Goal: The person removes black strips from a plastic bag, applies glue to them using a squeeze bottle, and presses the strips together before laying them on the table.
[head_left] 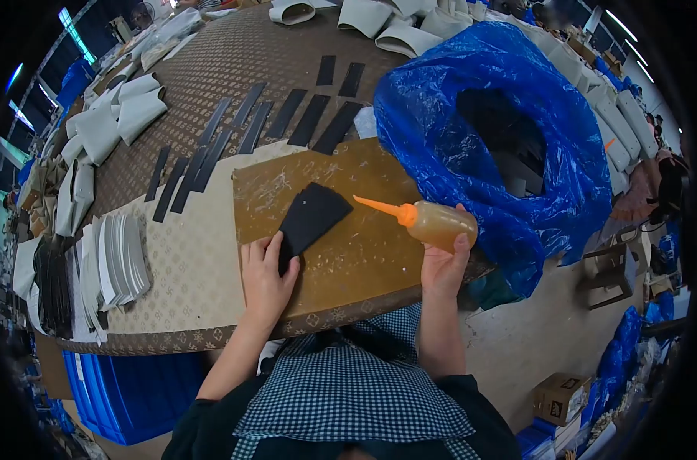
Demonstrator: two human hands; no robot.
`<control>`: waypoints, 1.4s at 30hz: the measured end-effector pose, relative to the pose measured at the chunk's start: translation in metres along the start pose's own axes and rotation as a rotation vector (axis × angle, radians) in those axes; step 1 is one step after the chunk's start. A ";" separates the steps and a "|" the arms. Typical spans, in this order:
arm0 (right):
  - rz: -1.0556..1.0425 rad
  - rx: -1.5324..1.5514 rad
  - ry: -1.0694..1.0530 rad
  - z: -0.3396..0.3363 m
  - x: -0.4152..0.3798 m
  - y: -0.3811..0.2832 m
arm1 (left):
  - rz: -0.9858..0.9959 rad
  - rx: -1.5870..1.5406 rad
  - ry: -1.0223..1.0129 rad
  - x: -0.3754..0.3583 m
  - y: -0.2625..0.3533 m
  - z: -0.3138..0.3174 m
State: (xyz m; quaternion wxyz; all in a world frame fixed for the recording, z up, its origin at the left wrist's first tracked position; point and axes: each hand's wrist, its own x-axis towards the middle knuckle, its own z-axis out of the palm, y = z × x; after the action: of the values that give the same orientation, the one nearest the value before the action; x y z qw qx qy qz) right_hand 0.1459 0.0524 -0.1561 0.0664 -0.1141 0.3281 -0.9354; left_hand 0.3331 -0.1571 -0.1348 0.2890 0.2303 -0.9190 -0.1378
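Observation:
A fanned stack of black strips (314,218) lies on the brown mat (341,280). My left hand (268,274) grips its near end, with the thumb on the right side and the fingers on the left. In my right hand (445,264) is a squeeze bottle (442,226) of amber liquid with a long orange nozzle. The bottle is tilted nearly level above the mat's right side, its nozzle pointing left towards the strips. The tip is apart from them. More black strips (308,120) lie in rows on the patterned table beyond the mat.
A large blue plastic bag (429,100) stands open at the right, with dark pieces inside. White curved pieces (118,261) and black strips (51,284) are stacked at the left table edge. Pale folded pieces (110,119) lie farther back. A blue bin (133,391) sits below the table.

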 end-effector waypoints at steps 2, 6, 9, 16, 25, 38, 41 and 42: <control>-0.010 0.004 0.017 -0.001 0.001 0.002 | 0.019 -0.003 -0.043 0.005 0.011 -0.002; -0.018 -0.013 0.015 0.001 0.000 0.000 | 0.053 -0.016 -0.075 0.018 0.017 0.014; -0.025 -0.032 0.014 0.002 -0.001 0.000 | 0.097 -0.034 -0.063 0.023 0.022 0.020; -0.012 -0.043 0.021 0.001 0.000 0.002 | -0.065 0.001 -0.113 0.006 0.005 -0.014; -0.010 -0.066 -0.019 -0.003 -0.001 0.002 | -0.309 -0.089 -0.163 -0.010 -0.018 -0.043; -0.038 -0.221 -0.001 0.005 -0.005 0.001 | -0.493 -0.717 -0.160 -0.005 -0.053 -0.042; -0.030 -0.258 -0.015 0.024 -0.014 -0.001 | -0.835 -1.057 -0.316 -0.013 -0.043 -0.061; -0.026 -0.268 -0.018 0.030 -0.019 -0.001 | -0.869 -1.145 -0.332 -0.019 -0.042 -0.061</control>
State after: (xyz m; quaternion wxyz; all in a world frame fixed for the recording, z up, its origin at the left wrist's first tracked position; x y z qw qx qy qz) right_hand 0.1716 0.0389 -0.1353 0.0416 -0.1347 0.4481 -0.8828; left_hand 0.3982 -0.1912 -0.1114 0.1404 0.3627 -0.5608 -0.7309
